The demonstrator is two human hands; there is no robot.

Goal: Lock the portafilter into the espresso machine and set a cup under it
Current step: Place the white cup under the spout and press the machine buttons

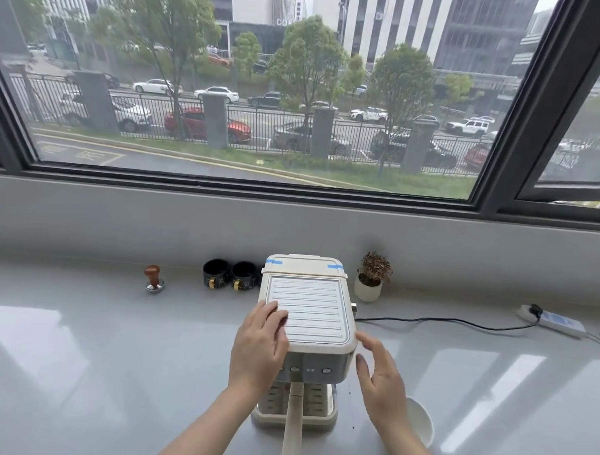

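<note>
The portafilter [293, 421] sits under the front of the espresso machine [308, 315], low in the middle of the frame, its long cream handle pointing straight toward the bottom edge, above the slotted drip tray [264, 404]. Its head is hidden beneath the machine's silver button panel, so whether it is fully seated cannot be told. The machine itself is cream-coloured with a ribbed metal top plate and two strips of blue tape near its rear corners.

The left hand [258, 351] lies flat and open on the machine's top left corner, fingers spread over the ribbed plate, gripping nothing. The right hand [382, 388] is open too, fingers loosely extended just beside the machine's lower right corner; whether it touches the casing cannot be told. Just past that hand, at lower right, a white cup [423, 424] stands on the pale tabletop [92, 370], partly hidden by the wrist, apart from the drip tray.

Farther back, left of the machine, two black cups with gold handles [230, 276] stand side by side against the sill, and a wooden-knobbed tamper [153, 279] stands upright further left. To the right of the machine is a small white pot with a dried plant [372, 279]. A black cable [448, 321] runs from the machine's right side to a white power strip [552, 320] at the right edge. A wide window [287, 91] fills the upper frame.
</note>
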